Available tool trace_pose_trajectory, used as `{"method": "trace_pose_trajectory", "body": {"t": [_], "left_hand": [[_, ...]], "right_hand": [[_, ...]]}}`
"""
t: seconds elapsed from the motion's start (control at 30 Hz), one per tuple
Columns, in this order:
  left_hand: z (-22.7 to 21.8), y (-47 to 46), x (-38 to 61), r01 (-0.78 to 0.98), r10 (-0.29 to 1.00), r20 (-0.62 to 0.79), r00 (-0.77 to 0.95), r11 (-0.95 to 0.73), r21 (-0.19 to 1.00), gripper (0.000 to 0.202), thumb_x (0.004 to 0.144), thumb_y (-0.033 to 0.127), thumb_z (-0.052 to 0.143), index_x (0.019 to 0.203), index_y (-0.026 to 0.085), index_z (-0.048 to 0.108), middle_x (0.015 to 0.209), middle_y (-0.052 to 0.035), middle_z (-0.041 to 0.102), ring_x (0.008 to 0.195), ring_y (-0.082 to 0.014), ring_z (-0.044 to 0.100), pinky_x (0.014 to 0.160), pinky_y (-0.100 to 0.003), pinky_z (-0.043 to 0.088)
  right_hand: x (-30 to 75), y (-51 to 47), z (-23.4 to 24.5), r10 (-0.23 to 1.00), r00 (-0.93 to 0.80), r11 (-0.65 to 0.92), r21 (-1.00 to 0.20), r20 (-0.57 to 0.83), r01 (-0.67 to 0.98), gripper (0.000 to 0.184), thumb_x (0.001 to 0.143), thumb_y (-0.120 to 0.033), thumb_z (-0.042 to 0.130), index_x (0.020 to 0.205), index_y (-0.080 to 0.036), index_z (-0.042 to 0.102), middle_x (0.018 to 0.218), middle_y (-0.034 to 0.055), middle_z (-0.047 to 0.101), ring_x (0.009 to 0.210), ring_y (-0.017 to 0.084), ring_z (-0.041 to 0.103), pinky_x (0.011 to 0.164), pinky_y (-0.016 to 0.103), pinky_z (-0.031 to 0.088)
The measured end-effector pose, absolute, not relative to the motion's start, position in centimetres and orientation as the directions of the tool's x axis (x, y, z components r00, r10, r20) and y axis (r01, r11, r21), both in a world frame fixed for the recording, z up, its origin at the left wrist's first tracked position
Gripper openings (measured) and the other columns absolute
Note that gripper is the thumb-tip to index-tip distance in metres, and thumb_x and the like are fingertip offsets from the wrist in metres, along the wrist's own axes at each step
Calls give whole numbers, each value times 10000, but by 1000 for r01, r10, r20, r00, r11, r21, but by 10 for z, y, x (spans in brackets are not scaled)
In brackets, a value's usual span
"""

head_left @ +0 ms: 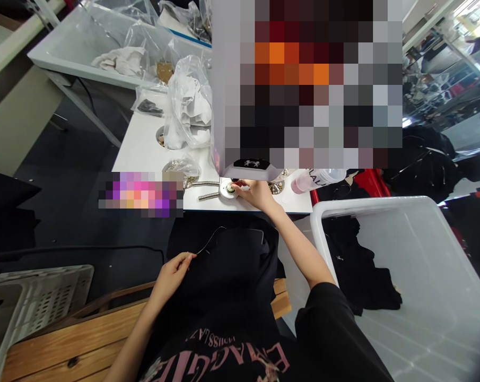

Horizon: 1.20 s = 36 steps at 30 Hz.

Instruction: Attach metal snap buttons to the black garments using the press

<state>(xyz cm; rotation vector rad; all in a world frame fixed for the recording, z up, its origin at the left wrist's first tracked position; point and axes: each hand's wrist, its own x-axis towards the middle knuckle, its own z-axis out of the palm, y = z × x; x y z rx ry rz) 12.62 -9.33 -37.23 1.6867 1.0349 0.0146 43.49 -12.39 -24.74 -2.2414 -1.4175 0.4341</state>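
Note:
My left hand (180,265) is over my lap at the left, its thumb and fingers pinched on the end of a thin, pale cord (208,242). The cord curves up over the dark cloth (224,270) on my lap. At the table's front edge, my right hand (259,194) reaches to a small round white base (227,189) under a white machine (226,106). Its thumb and fingertips are closed together at the greenish disc in the base; what they hold is too small to make out. Two metal spring-like arms (208,196) stick out leftward from the base.
Holes in the white table (138,154) hold small metal parts. Plastic bags (190,106) lie behind, with a grey trough (64,45) beyond. A plastic cup (317,179) stands right of my hand. A white bin (430,254) with black garments (367,281) is at my right.

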Motion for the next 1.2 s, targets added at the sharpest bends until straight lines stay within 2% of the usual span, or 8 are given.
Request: {"method": "trace_pose_trajectory", "body": {"t": [0.47,0.63,0.73,0.8,0.87,1.0,1.07,1.2], "left_hand": [[-376,-93,123,600,638,-434,637,-56,798,473,844,567,406,1013,197,646,920,-48,662,756,-193,570,698,-284,437],[-393,-94,124,567,681,-193,706,-381,731,486,817,538,519,1151,191,576,1081,-87,601,1004,-254,533,917,-364,402],[-406,-92,130,562,614,-206,762,-469,681,472,826,527,514,1168,206,570,1154,-94,572,1067,-276,508,947,-395,386],[-411,-88,135,579,593,-241,769,-484,656,450,837,509,499,1156,203,581,1124,-96,581,1042,-281,518,923,-402,396],[-409,-83,141,577,588,-238,773,-497,648,440,845,495,489,1147,191,586,1101,-101,590,1023,-281,524,909,-403,399],[-392,-76,162,448,520,-160,839,-493,746,432,896,468,411,1160,163,564,1108,-102,606,1047,-253,526,936,-378,395],[-382,-74,178,370,453,-141,880,-469,802,447,915,457,369,1200,158,539,1171,-102,593,1116,-241,502,993,-372,370],[-365,-71,209,276,284,-170,944,-391,878,492,901,484,381,1282,189,481,1325,-87,507,1267,-235,399,1099,-372,269]], "right_hand": [[434,-129,-242,890,454,-356,-564,37,745,270,874,-385,541,922,-162,686,822,65,663,787,188,590,700,257,405],[409,-157,-234,898,385,-191,-598,213,778,277,922,-341,450,962,-160,655,869,65,646,766,151,577,743,254,416],[389,-175,-241,991,124,-70,-603,49,795,265,940,-319,423,930,-187,653,860,45,655,793,140,590,728,237,414],[383,-184,-252,991,60,-115,-542,-118,833,236,936,-309,444,930,-199,653,890,47,666,848,157,605,720,243,407],[384,-190,-262,953,157,-256,-411,-260,875,250,925,-359,469,919,-189,652,923,75,667,867,195,614,694,267,401],[394,-208,-272,798,446,-556,-208,-406,805,508,867,-614,424,774,-162,636,861,134,657,802,259,616,624,307,384],[396,-220,-269,778,453,-588,-249,-434,770,487,829,-628,485,756,-167,626,839,118,654,779,246,610,623,300,383],[388,-241,-251,905,285,-422,-595,-315,684,197,859,-385,564,860,-192,606,864,28,643,781,164,580,680,260,391]]}}
